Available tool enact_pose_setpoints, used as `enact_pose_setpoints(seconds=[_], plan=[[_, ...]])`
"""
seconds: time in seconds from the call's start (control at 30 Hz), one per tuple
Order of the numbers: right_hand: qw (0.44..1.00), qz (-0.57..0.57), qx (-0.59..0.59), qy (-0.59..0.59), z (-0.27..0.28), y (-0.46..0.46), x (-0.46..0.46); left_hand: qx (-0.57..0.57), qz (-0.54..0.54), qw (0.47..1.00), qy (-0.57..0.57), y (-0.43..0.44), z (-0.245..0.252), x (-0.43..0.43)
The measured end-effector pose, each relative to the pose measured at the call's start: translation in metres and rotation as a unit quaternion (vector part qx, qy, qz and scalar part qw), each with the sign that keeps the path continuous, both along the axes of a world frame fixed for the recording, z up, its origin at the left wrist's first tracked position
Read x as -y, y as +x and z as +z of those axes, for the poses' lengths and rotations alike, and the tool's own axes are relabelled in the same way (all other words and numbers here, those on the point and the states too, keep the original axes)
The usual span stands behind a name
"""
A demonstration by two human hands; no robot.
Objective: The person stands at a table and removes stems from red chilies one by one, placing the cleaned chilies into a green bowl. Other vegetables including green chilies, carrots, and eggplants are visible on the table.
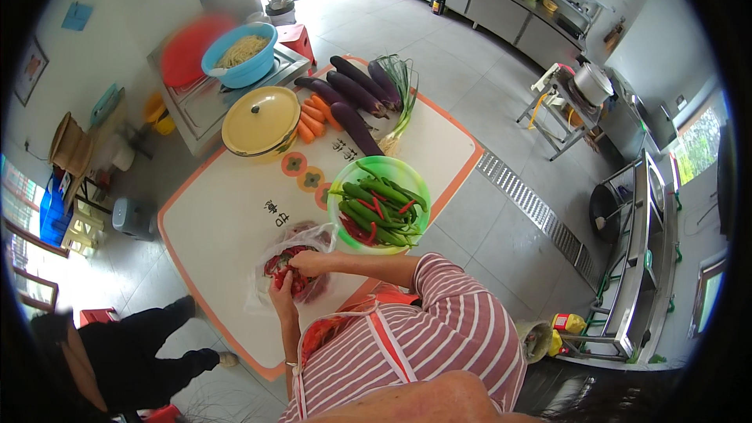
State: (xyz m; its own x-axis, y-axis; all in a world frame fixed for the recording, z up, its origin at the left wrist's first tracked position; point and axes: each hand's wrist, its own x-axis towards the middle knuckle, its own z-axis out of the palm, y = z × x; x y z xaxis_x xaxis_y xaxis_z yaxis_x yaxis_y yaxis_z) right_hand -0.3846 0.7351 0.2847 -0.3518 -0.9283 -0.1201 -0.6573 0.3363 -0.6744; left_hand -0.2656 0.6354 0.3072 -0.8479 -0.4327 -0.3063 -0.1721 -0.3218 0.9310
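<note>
A clear plastic bag (258, 288) of red chili peppers (302, 288) lies open at the near part of the table. My left hand (283, 288) is at the bag's mouth with red pepper between thumb and fingers. Reaching in from the right, my right hand (312, 262) is over the peppers, its fingertips close to the left thumb; what they pinch is too small to make out. Just beyond the right forearm stands a green-and-yellow plastic basin (426, 211), holding long green peppers (376, 211) and some red ones.
Farther back on the table (217, 235) are a lidded yellow enamel pot (261, 120), carrots (313, 117), eggplants (355, 91) and scallions (402, 111). A blue basin (249, 70) of pale strands rests beyond. A person in dark clothes (135, 346) is at the left. A floor drain grate (534, 214) runs right.
</note>
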Motion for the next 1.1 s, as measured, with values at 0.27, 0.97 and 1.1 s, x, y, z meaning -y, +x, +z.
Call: enact_pose_setpoints(seconds=[0.27,0.97,1.1], plan=[[0.991,-0.016,0.123,-0.047,0.039,-0.001,-0.014,0.003,0.068,0.996,0.055,-0.003,-0.004,0.0],[0.997,0.055,-0.048,-0.003,0.023,-0.014,-0.019,-0.032,0.186,0.966,0.178,0.015,-0.01,0.009],[0.998,0.007,0.024,-0.056,0.03,0.002,-0.016,-0.042,0.214,0.965,0.143,0.024,0.001,0.019]])
